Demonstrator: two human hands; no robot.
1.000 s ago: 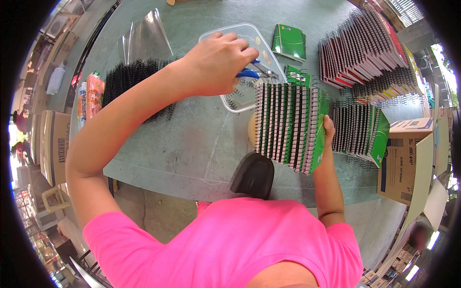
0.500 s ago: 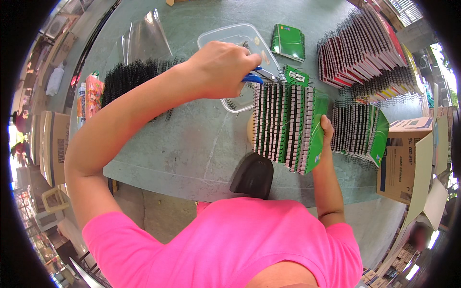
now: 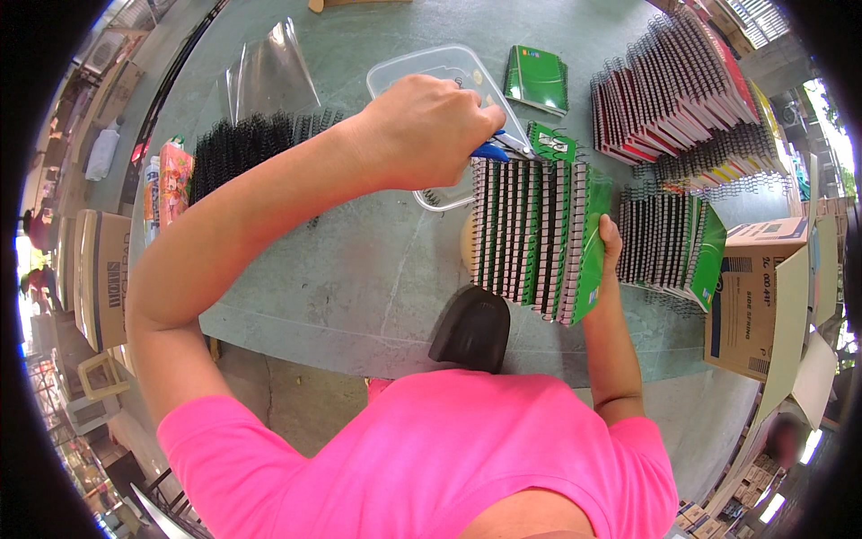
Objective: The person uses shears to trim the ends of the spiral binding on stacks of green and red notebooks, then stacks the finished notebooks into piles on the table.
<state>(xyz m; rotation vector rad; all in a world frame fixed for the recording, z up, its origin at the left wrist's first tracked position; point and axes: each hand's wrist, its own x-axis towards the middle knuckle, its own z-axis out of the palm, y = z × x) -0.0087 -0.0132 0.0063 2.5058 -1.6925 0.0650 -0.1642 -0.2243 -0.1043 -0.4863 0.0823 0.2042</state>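
My left hand [image 3: 429,133] is closed around a pair of blue-handled pliers [image 3: 490,152]. Their metal jaws are at the top end of a stack of green spiral notebooks [image 3: 530,234], by the coil ends. That stack stands with its rows of black coils toward me. My right hand [image 3: 610,244] grips its right side, thumb on the green cover; the other fingers are hidden behind. Just beyond the jaws lies a small green notebook with a picture [image 3: 550,144]. A clear plastic tub [image 3: 395,70] with coil scraps sits behind my left hand and is partly covered by it.
Black loose coils [image 3: 235,153] and a clear plastic sheet [image 3: 274,72] lie at left. Another green notebook [image 3: 537,77] is at the back. Red notebooks [image 3: 669,99] and more green ones [image 3: 660,238] stand at right, near a cardboard box [image 3: 750,301]. A dark rounded object [image 3: 474,328] is at the near edge.
My left hand and the pliers have shifted slightly right and toward me, along the top of the stack. My right hand and the notebooks stay nearly in place.
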